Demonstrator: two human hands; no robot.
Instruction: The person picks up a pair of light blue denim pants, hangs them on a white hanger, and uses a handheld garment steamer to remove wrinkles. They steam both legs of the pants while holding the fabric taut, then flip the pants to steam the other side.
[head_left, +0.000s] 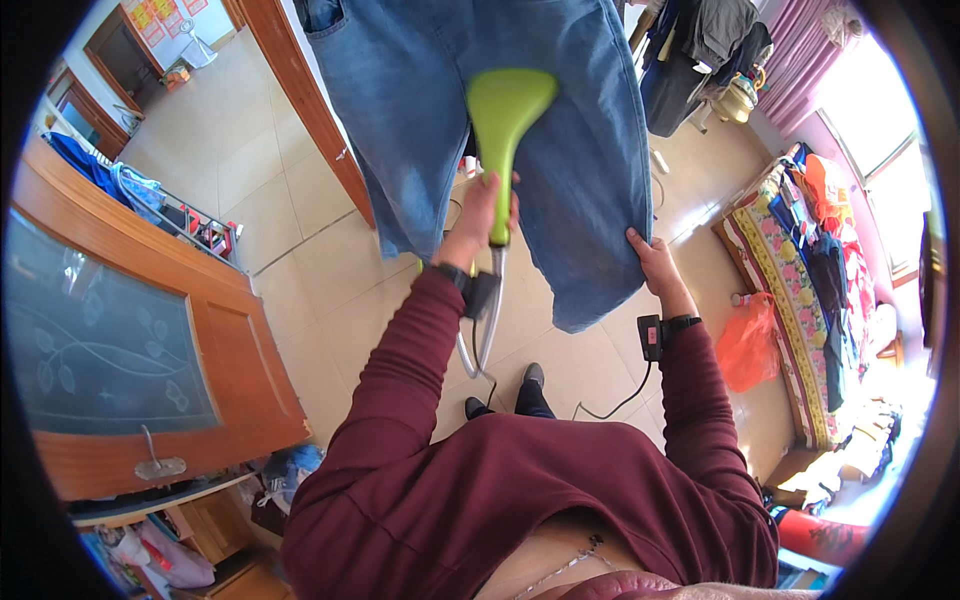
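Blue denim jeans (405, 97) hang in front of me, with both legs spread downward. My left hand (476, 217) is wrapped around the handle of a green garment steamer head (510, 105). The wide end of the steamer lies over the jeans near the crotch and upper right leg; whether it touches the cloth cannot be told. A grey hose (491, 322) drops from the handle and loops near my feet. My right hand (660, 266) pinches the outer edge of the right trouser leg low down, thumb on the front side.
A wooden door with a frosted glass panel (105, 322) stands at the left. On the right, clothes lie on a bed with a floral cover (787, 277), beside an orange plastic bag (750, 345). Dark garments (690, 67) hang at the upper right. Cables run from both wrists.
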